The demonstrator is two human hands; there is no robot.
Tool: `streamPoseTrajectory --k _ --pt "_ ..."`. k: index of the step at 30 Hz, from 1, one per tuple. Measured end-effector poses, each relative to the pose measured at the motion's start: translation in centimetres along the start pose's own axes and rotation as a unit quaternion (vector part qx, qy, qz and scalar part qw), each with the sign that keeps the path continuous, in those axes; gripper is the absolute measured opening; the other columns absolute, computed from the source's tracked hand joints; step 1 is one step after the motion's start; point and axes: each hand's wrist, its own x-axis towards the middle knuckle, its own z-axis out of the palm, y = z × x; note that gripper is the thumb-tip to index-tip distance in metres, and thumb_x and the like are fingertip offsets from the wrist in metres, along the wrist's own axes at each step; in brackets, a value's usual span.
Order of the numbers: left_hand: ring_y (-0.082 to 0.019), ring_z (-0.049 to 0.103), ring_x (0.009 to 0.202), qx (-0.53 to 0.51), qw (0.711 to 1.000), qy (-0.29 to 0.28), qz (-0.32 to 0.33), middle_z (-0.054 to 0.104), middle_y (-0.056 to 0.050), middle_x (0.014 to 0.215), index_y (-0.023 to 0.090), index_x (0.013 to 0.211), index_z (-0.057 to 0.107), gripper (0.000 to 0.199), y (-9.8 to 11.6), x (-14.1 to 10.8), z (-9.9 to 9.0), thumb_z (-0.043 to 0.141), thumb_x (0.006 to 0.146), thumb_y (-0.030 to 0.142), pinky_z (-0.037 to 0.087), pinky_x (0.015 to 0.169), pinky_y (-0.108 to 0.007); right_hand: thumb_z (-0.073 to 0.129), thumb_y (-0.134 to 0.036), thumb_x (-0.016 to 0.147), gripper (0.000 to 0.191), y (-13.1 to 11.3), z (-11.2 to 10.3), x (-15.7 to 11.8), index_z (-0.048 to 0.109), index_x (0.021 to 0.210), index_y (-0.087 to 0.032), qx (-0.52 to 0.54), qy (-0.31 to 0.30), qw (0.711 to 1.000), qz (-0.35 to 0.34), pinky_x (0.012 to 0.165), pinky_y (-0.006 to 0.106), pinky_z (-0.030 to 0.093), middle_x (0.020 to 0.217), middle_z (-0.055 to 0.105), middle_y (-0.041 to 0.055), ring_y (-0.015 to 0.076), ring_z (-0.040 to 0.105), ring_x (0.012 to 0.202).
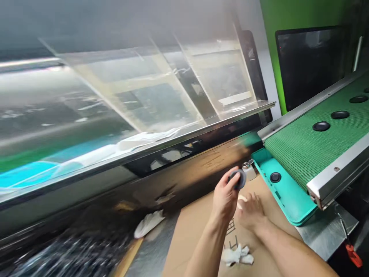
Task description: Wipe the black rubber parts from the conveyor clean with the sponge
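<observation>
My left hand (225, 196) is raised over a cardboard sheet (184, 234), its thumb and fingers pinching a round black cap (240, 179) by the edge. Lower and to the right, my right hand (251, 211) is close to the cardboard with its fingers curled around a small cream-coloured piece (241, 200); its kind is unclear. Just beyond both hands stands a small whitish bottle (249, 173) with a metal top. A teal tray (301, 207) lies to the right, with one black cap (275, 177) inside it.
A green conveyor belt (294, 150) with metal side rails ends above the tray, carrying several black caps (321, 125). A crumpled white cloth (238, 256) lies on the cardboard. On the left is a machine with a clear window (161, 100). A red-handled tool (353, 254) is at lower right.
</observation>
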Motion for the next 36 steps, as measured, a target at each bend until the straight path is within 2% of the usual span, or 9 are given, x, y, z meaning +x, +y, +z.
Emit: streamPoseTrajectory --k 2,4,7,14,20,23,27,30,36 --pt "-0.006 0.058 0.063 -0.081 0.988 0.086 -0.095 0.068 0.001 0.082 0.017 0.102 0.069 0.034 -2.3 -1.2 -6.8 0.081 0.070 0.018 0.046 0.055 -0.016 0.053 -0.023 0.088 0.026 0.0 -0.3 0.1 0.066 0.110 -0.022 0.021 0.021 1.000 0.009 0.093 0.043 0.043 0.110 0.060 0.0114 0.0279 0.052 0.107" --pt "-0.006 0.057 0.059 -0.127 0.973 0.149 -0.123 0.066 0.002 0.077 0.016 0.093 0.068 0.020 -5.1 -2.2 -11.4 0.075 0.075 0.012 0.048 0.055 -0.016 0.055 -0.022 0.088 0.031 -0.2 -0.5 0.1 0.066 0.117 -0.022 0.069 0.058 0.996 -0.008 0.094 0.040 0.044 0.110 0.059 0.0104 0.0251 0.052 0.106" --pt "-0.010 0.064 0.066 -0.161 0.964 0.165 -0.129 0.068 0.000 0.078 0.015 0.083 0.065 0.011 -7.9 -3.0 -14.1 0.073 0.077 0.009 0.055 0.064 -0.022 0.058 -0.025 0.088 0.039 -1.5 -0.4 -0.5 0.063 0.127 -0.023 0.144 0.100 0.980 -0.092 0.096 0.035 0.045 0.115 0.058 0.0093 0.0229 0.052 0.108" --pt "-0.028 0.070 0.103 -0.332 0.921 -0.028 -0.204 0.073 -0.016 0.103 0.009 0.101 0.069 0.035 -7.6 -3.1 -14.2 0.057 0.092 0.040 0.055 0.096 -0.043 0.053 -0.021 0.090 0.028 -5.0 0.6 -3.4 0.068 0.113 -0.026 0.053 0.037 0.981 -0.183 0.092 0.036 0.046 0.115 0.055 0.0087 0.0240 0.050 0.105" --pt "-0.022 0.071 0.098 -0.312 0.931 0.043 -0.182 0.074 -0.012 0.098 0.012 0.097 0.068 0.018 -9.2 -2.5 -14.0 0.054 0.094 0.024 0.055 0.096 -0.037 0.045 -0.024 0.097 0.036 -5.2 0.0 -1.7 0.065 0.126 -0.022 -0.044 0.055 0.990 -0.123 0.093 0.038 0.044 0.118 0.056 0.0131 0.0260 0.047 0.105" --pt "-0.022 0.071 0.097 -0.323 0.927 0.037 -0.186 0.073 -0.013 0.099 0.012 0.098 0.067 0.019 -9.6 -2.0 -14.1 0.054 0.095 0.025 0.056 0.094 -0.036 0.045 -0.025 0.098 0.034 -5.2 0.1 -1.6 0.065 0.125 -0.025 -0.052 0.026 0.984 -0.170 0.094 0.036 0.043 0.120 0.055 0.0115 0.0250 0.047 0.107" --pt "-0.022 0.071 0.098 -0.316 0.932 0.038 -0.174 0.073 -0.012 0.100 0.013 0.097 0.066 0.016 -9.6 -1.6 -14.2 0.057 0.093 0.025 0.056 0.094 -0.037 0.046 -0.024 0.097 0.034 -5.4 0.5 -1.6 0.066 0.124 -0.023 -0.069 0.025 0.989 -0.128 0.092 0.036 0.044 0.117 0.056 0.0130 0.0255 0.048 0.106" --pt "-0.022 0.070 0.099 -0.326 0.929 0.042 -0.170 0.073 -0.012 0.103 0.013 0.098 0.066 0.017 -9.5 -1.5 -14.3 0.058 0.093 0.026 0.055 0.095 -0.036 0.047 -0.025 0.096 0.035 -4.9 0.7 -0.5 0.064 0.126 -0.026 -0.045 0.016 0.986 -0.160 0.093 0.036 0.045 0.120 0.056 0.0116 0.0249 0.049 0.107" --pt "-0.021 0.070 0.096 -0.318 0.931 0.047 -0.174 0.073 -0.012 0.104 0.013 0.104 0.066 0.024 -8.5 -1.7 -13.8 0.050 0.098 0.030 0.057 0.092 -0.040 0.062 -0.026 0.080 0.055 -2.2 -1.1 1.9 0.054 0.134 -0.019 0.115 0.117 0.985 -0.054 0.100 0.039 0.046 0.119 0.058 0.0119 0.0248 0.056 0.112"
